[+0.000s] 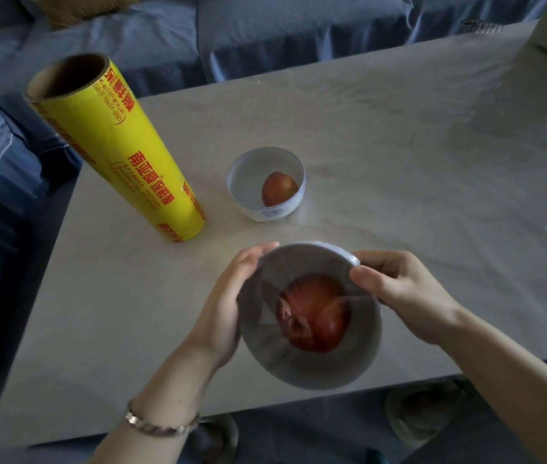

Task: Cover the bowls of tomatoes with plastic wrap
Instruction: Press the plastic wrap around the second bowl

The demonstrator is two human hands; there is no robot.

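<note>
My left hand cups the near bowl and my right hand pinches its rim, both grips full, close to the worktop edge. Wrap sags over the tomato. If I tug too hard, it could tear or slip off the rim. The far bowl sits uncovered.

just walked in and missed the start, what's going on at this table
A person holds the near bowl in both hands: the left hand cups its side and the right hand pinches the rim. The bowl already has plastic wrap stretched over it, with a tomato underneath. The far bowl, holding a second tomato, sits uncovered on the table, beside the upright yellow roll of wrap.
</note>
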